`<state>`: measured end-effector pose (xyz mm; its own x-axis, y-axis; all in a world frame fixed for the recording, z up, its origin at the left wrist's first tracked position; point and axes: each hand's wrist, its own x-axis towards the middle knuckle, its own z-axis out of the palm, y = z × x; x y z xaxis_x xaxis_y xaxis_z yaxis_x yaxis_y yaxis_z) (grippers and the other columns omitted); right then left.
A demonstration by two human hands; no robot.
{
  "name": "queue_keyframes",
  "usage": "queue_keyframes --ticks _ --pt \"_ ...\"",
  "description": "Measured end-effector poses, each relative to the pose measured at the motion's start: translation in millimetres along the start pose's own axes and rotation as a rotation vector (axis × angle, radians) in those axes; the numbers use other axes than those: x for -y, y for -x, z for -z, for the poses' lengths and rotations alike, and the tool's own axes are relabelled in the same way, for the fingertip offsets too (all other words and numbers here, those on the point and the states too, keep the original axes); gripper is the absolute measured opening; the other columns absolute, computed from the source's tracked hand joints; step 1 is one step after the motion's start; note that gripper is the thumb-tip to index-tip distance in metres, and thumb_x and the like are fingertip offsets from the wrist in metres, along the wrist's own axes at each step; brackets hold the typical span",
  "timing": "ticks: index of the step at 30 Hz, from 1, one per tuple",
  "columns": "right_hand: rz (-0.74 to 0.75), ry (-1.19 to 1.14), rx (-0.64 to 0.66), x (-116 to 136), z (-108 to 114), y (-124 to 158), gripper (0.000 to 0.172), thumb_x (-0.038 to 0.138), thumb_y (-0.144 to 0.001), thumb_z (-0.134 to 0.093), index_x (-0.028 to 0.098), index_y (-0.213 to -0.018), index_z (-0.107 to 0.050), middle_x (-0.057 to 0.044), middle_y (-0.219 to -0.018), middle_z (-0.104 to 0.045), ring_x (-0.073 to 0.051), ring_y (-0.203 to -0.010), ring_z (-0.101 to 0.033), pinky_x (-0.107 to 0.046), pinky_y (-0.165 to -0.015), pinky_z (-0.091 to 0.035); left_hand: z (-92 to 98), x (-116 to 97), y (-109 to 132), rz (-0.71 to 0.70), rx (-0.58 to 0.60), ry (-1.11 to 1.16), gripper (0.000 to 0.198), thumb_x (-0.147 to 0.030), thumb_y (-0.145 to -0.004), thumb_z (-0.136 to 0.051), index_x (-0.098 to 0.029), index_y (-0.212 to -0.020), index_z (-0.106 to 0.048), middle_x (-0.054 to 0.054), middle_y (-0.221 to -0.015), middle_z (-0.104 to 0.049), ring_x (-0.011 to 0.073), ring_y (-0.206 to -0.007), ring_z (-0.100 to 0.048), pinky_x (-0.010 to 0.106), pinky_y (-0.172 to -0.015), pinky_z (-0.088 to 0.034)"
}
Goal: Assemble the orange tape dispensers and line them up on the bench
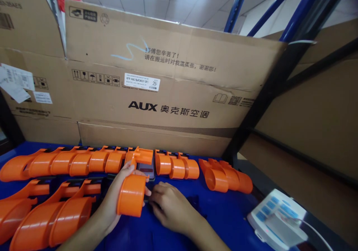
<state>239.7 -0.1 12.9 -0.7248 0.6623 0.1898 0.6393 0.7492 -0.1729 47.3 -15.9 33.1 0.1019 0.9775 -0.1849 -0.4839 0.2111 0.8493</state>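
Note:
My left hand (113,191) is wrapped round an orange plastic part (131,195), which has a wide ring and a narrow arm rising above it. The ring faces down and to the right. My right hand (170,206) is close beside it, with its fingers curled inward. Between the two hands a small dark piece (147,198) shows at my right fingertips, too hidden to name. Behind the held part, a phone-like device (147,171) with a dark screen lies on the blue table surface (223,221).
Several similar orange parts with black ends (81,163) form a row at the back left. Larger-looking ones (41,217) lie front left. Three stand back centre (177,168), more (228,176) at right. A white scale-like device (276,217) is front right. Cardboard (167,75) walls the back.

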Motion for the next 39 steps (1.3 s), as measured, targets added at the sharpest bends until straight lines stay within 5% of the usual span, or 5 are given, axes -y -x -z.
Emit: queue_keyframes --ticks 7,14,23,35,39 --pt "-0.098 -0.062 -0.056 -10 -1 7 0.010 0.020 -0.097 -0.052 0.020 -0.099 -0.061 -0.003 -0.085 -0.067 -0.017 -0.072 -0.061 -0.027 -0.063 -0.041 -4.6 -3 4 -0.018 -0.017 0.002 0.044 -0.055 -0.086 -0.063 -0.012 -0.095 -0.069 0.011 -0.071 -0.078 0.0195 -0.050 -0.070 0.027 -0.046 -0.056" --pt "-0.040 -0.210 -0.063 -6 3 7 0.010 0.026 -0.101 -0.053 0.020 -0.103 -0.061 -0.005 -0.099 -0.068 -0.018 -0.087 -0.066 -0.027 -0.077 -0.048 -7.9 -3 4 -0.017 -0.049 0.025 0.039 -0.053 -0.083 -0.068 -0.015 -0.091 -0.066 0.008 -0.075 -0.077 0.0212 -0.053 -0.071 0.031 -0.047 -0.058" --pt "-0.031 -0.118 -0.150 -21 -8 5 0.021 0.031 -0.101 -0.056 0.020 -0.083 -0.055 0.000 -0.077 -0.064 -0.013 -0.061 -0.057 -0.024 -0.055 -0.035 -10.3 0 4 0.002 -0.019 -0.019 0.037 -0.053 -0.084 -0.065 -0.016 -0.088 -0.064 0.007 -0.070 -0.075 0.0220 -0.053 -0.070 0.032 -0.046 -0.058" --pt "0.007 -0.120 0.046 -10 -4 6 0.022 0.035 -0.085 -0.076 0.021 -0.085 -0.058 0.001 -0.082 -0.069 -0.016 -0.072 -0.063 -0.023 -0.061 -0.037 -13.7 2 6 0.002 -0.002 -0.053 0.038 -0.055 -0.086 -0.062 -0.017 -0.086 -0.062 0.007 -0.065 -0.074 0.0201 -0.049 -0.068 0.028 -0.048 -0.055" --pt "-0.060 -0.242 -0.075 -13 -3 7 0.022 0.041 -0.096 -0.061 0.021 -0.087 -0.061 -0.001 -0.080 -0.067 -0.016 -0.071 -0.062 -0.024 -0.063 -0.038 -10.8 8 2 -0.003 0.008 -0.014 0.034 -0.051 -0.083 -0.068 -0.020 -0.095 -0.058 0.002 -0.071 -0.074 0.0199 -0.046 -0.068 0.029 -0.045 -0.053"
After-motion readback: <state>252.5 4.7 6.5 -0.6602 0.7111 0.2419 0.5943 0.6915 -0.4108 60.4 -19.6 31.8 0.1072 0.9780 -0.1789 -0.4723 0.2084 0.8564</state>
